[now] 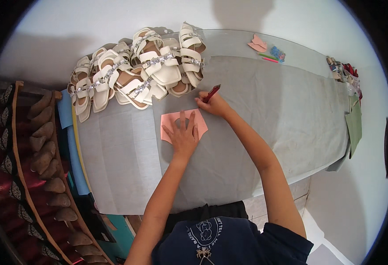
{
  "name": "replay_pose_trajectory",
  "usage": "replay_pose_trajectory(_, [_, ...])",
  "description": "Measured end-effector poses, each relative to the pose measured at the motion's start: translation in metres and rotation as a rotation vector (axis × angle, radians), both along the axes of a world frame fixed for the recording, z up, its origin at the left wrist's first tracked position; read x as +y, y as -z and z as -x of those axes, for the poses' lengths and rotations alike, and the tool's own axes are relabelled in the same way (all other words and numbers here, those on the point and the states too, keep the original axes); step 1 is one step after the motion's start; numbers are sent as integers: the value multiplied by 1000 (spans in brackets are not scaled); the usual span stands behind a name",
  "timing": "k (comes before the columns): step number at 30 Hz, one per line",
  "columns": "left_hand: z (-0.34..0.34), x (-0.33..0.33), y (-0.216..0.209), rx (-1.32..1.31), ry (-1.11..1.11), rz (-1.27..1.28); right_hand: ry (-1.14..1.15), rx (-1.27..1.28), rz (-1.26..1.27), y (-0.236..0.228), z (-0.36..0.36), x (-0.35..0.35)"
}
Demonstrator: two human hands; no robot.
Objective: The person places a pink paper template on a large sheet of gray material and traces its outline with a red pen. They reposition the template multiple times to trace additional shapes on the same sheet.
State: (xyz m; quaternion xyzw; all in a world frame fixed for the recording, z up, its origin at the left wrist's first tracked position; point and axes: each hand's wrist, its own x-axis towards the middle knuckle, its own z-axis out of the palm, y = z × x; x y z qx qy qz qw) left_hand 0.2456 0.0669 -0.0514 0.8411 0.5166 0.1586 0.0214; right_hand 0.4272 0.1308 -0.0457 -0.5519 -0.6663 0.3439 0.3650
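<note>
Near the frame's centre, the angular, flat pink card-like piece (169,119) looks light and bendable, best steadied near its edges, the left hand (185,140) spread open upon it over smooth grey sheeting (233,154), the right hand (216,106) gripping a slim dark-red pen (212,92)

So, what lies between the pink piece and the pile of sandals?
In the head view, only bare grey sheet separates the pink piece from the sandals.
</note>
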Motion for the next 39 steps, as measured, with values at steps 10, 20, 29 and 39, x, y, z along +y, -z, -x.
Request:
replay_pose_trajectory(10, [-2, 3, 3, -59, 86, 119, 261, -152, -215, 10, 20, -20])
replay_pose_trajectory(20, [-3, 4, 2, -48, 72, 109, 354, -129, -172, 7, 27, -34])
replay_pose_trajectory(29, [-3, 2, 2, -39, 71, 90, 380, -61, -144, 9, 27, -32])
replay_pose_trajectory(39, [-3, 2, 3, -36, 62, 89, 350, -115, -141, 12, 24, -46])
